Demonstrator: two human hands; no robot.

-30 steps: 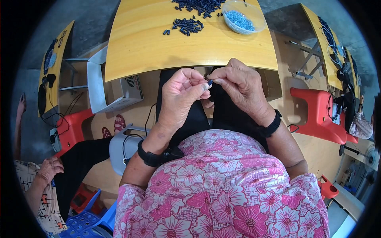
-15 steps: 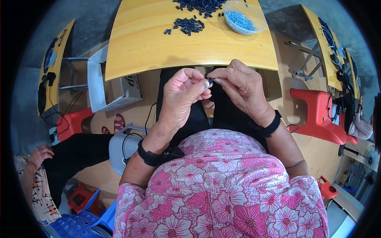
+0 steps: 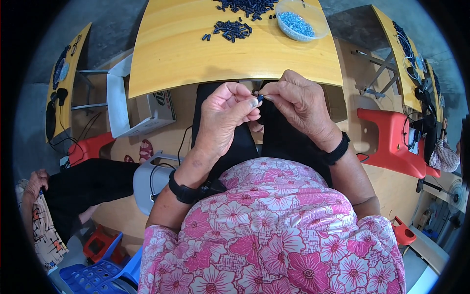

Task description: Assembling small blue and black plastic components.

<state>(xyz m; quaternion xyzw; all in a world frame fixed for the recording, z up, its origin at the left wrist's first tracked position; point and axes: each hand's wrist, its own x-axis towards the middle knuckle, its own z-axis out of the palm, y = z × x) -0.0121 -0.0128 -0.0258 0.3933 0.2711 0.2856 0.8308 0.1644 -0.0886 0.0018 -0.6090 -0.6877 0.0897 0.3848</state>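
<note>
Between the fingertips of my two hands, just off the table's near edge, is a small dark blue cylindrical piece [image 3: 260, 98]. My left hand [image 3: 226, 113] pinches it with thumb and fingers. From the other side, my right hand [image 3: 299, 105] meets it with thumb and forefinger closed at its end; whatever tiny part those fingertips may hold is hidden. Similar dark cylinders form a small pile [image 3: 234, 31] and a larger pile [image 3: 247, 7] on the yellow table [image 3: 196, 63]. To their right stands a clear round bowl [image 3: 320, 35] of small light blue pieces.
An open white carton [image 3: 147, 115] sits under the table's left side. Red stools [image 3: 387, 142] and a grey chair [image 3: 147, 188] stand around me. At the left a person sits with a hand [image 3: 36, 182] on dark trousers; another sits at the far right.
My right hand has tilted slightly and shifted a little around the dark piece, while my left hand holds almost still. The person at the left has drawn their hand back.
</note>
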